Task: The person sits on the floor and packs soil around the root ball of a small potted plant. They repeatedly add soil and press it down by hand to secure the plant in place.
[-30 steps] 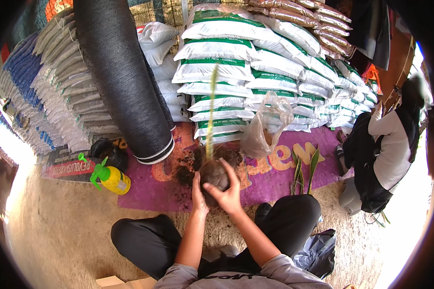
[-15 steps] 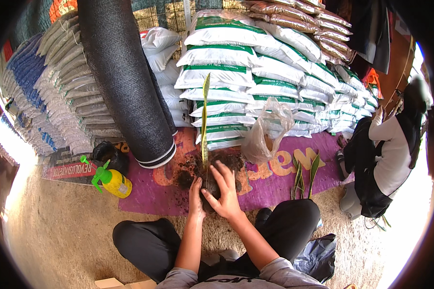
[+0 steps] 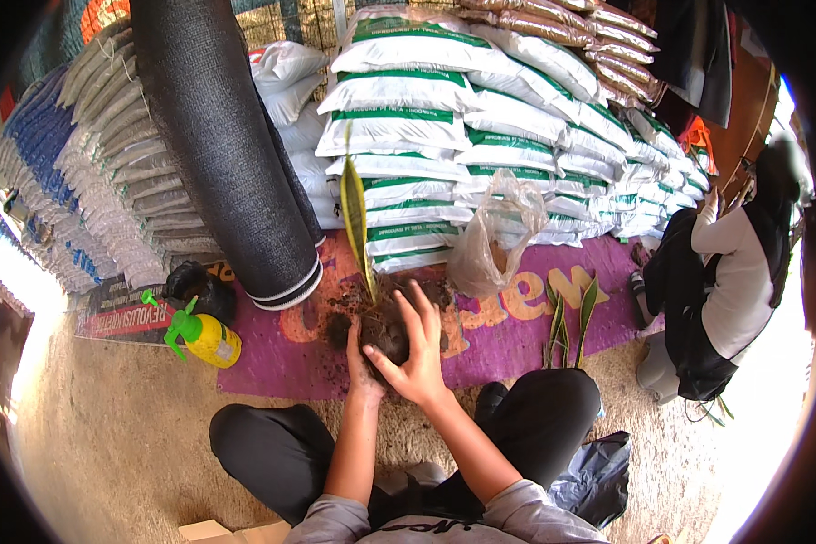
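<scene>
White-and-green sacks (image 3: 399,136) were stacked behind a purple mat (image 3: 490,349), with a black roll (image 3: 227,154) leaning at left and another person (image 3: 725,281) crouched at right. Over the mat, a dark clump (image 3: 386,337) sat between the hands, a tall leaf (image 3: 354,213) rising from it, tilted left. The left hand (image 3: 363,363) was half-cupped against one side; the right hand (image 3: 415,355) curved round the other, fingers parted. A yellow sprayer (image 3: 213,340) stood well to the left.

The leaf (image 3: 354,218) is yellow-edged green, the soil (image 3: 386,339) dark brown.
</scene>
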`<move>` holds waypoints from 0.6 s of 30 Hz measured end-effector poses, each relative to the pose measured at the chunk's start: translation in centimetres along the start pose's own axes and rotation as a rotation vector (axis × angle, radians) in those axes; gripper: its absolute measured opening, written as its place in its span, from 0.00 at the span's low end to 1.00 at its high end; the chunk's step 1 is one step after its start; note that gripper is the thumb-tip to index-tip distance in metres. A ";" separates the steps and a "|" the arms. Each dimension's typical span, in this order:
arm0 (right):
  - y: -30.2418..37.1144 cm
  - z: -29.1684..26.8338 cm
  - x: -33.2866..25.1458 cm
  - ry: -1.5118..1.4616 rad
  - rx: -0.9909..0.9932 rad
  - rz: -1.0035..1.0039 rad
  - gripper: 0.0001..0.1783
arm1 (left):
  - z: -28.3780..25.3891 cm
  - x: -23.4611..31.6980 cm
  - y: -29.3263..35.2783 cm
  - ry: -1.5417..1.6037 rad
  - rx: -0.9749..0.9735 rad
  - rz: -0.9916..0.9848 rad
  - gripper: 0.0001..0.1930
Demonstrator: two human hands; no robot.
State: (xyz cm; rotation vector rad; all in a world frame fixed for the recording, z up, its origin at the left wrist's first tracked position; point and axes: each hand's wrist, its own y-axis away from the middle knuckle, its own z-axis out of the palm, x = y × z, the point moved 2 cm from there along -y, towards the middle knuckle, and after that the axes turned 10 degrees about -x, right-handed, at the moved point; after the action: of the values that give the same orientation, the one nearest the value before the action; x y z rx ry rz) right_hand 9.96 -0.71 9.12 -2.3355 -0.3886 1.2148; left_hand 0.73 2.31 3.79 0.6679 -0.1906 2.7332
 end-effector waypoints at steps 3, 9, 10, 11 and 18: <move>-0.4 0.6 -0.7 0.078 -0.147 -0.102 0.30 | -1.7 0.0 -0.1 0.139 -0.047 0.011 0.24; -0.3 1.7 -0.2 0.025 -0.119 -0.080 0.26 | -2.0 0.6 0.4 0.006 0.020 0.016 0.22; -0.6 1.5 -0.6 0.094 -0.137 -0.057 0.26 | -0.7 1.2 0.5 -0.056 0.074 0.021 0.22; -0.7 1.3 -0.8 0.147 -0.122 -0.027 0.28 | -0.1 1.6 0.7 -0.117 0.129 0.025 0.22; -1.4 0.9 0.1 -0.872 -0.028 0.254 0.39 | 0.4 3.0 1.4 -0.410 0.238 0.222 0.23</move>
State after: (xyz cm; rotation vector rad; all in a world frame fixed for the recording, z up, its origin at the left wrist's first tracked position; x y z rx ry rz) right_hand 9.22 0.74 9.33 -1.7862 -0.3845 2.3355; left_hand -2.07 1.76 5.48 1.3479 -0.0308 2.8187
